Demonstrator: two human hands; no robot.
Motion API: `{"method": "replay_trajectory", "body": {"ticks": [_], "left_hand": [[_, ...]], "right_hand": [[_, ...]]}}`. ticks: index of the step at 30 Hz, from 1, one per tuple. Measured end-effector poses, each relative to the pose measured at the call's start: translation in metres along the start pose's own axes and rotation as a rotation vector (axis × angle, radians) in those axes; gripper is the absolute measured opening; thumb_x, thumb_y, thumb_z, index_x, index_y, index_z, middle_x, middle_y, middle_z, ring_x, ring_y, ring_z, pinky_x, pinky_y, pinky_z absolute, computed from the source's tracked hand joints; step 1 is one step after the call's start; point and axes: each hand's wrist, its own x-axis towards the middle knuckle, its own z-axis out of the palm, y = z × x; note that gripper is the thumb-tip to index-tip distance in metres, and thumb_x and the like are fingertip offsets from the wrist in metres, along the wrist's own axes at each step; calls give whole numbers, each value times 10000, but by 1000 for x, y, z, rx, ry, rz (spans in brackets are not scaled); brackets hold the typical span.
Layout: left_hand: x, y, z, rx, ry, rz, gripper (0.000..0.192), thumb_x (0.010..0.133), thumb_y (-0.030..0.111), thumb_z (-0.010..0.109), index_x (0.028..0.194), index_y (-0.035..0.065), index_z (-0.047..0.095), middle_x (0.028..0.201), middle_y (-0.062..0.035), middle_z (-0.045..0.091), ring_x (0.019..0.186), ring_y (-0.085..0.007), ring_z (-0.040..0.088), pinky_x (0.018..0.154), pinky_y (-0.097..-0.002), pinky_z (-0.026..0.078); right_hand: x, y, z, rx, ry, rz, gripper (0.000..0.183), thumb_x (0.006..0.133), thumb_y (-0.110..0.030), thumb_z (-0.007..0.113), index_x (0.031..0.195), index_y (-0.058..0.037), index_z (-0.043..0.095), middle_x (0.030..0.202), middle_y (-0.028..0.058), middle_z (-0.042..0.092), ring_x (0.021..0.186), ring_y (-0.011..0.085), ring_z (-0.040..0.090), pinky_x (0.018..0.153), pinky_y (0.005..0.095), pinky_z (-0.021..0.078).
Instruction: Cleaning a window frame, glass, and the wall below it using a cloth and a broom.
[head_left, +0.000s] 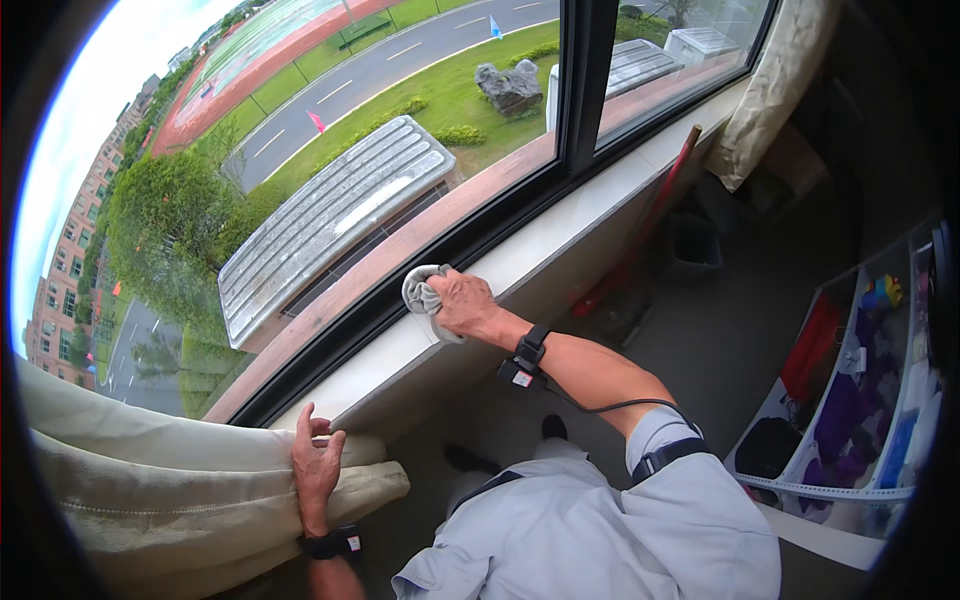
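Note:
My right hand (469, 304) grips a bunched grey cloth (424, 292) and presses it against the black window frame (480, 244) and the white windowsill (525, 259). Part of the cloth hangs over the sill's front edge. My left hand (316, 461) is beside the near end of the sill, its fingers apart and nothing in them. The back of that hand and its wrist lie against the cream curtain (187, 491), which is gathered at the left. Each wrist wears a black strap with a small device.
A red-handled tool (671, 180) leans on the wall below the sill, its lower end in shadow. Behind it stands a dark bin (695, 244). White-rimmed storage bins (817, 487) with purple and red items stand at the right. Another curtain (772, 97) hangs at the far end.

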Motion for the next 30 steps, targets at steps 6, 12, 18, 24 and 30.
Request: {"method": "replay_trajectory", "body": {"ticks": [6,12,18,24,30], "left_hand": [[15,74,69,29,-98,75,649,867,89,749,1446,64,458,1046,-124,664,885,-223,659,772,-355,556],[33,130,111,8,-213,169,641,868,83,751,1438,45,459,1060,-132,650,873,-216,652,761,-351,562],[51,171,147,38,-257,227,636,864,66,742,1435,40,465,1080,-139,649,895,-219,647,767,-354,559],[77,195,186,-45,-260,292,612,860,39,723,1422,30,481,1114,-157,641,915,-241,643,791,-358,548],[93,228,218,33,-270,324,593,870,58,717,1419,33,491,1111,-151,644,933,-236,640,794,-366,543]], "right_hand": [[9,103,-108,-78,123,318,266,778,-188,620,1016,-88,686,1026,227,682,966,405,671,861,477,542],[-13,179,-177,-138,250,509,279,797,-189,620,1043,-74,683,1046,222,689,980,413,675,868,478,543],[-77,190,-180,-104,302,488,251,819,-222,582,1011,-68,630,1025,248,657,978,457,632,880,519,509],[-173,215,-164,46,97,598,220,783,-240,636,892,-50,629,964,206,683,955,415,642,819,485,511],[-295,248,-186,153,-42,841,336,731,-307,771,944,-62,681,967,171,715,951,366,678,841,434,532]]}}
